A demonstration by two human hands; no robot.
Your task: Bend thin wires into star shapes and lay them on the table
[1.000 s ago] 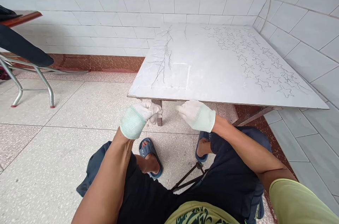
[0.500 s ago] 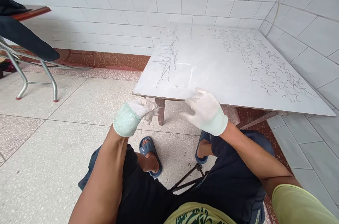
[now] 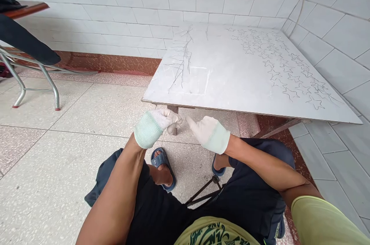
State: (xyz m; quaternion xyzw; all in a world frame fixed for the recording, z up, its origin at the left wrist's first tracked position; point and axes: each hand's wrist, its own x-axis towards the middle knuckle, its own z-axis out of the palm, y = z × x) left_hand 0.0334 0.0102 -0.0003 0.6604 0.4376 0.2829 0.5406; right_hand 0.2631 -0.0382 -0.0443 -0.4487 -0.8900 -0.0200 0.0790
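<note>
My left hand point(image 3: 167, 119), in a white glove with a pale green cuff, is closed in a pinch in front of the table's near edge. A thin wire, very faint here, is at its fingertips. My right hand point(image 3: 206, 129), gloved alike, has its fingers drawn together and points its thumb and index finger at the left fingertips, with a small gap between the hands. What its fingers hold is too small to make out. Several star-shaped bent wires point(image 3: 291, 92) lie on the right of the white tabletop point(image 3: 231, 79). Long loose wires point(image 3: 182, 65) lie in a bundle on its left.
A tiled wall point(image 3: 196, 2) stands behind the table and another on the right. To the left are a metal-legged stool point(image 3: 54, 87) and a dark-clothed leg point(image 3: 26, 40). Below my hands are my slippered feet point(image 3: 163, 168) and a black metal stand point(image 3: 205, 191).
My right hand has moved left and down toward the left hand, and its spread fingers have closed together. My left hand has shifted slightly right, still pinched. The view has tilted a little.
</note>
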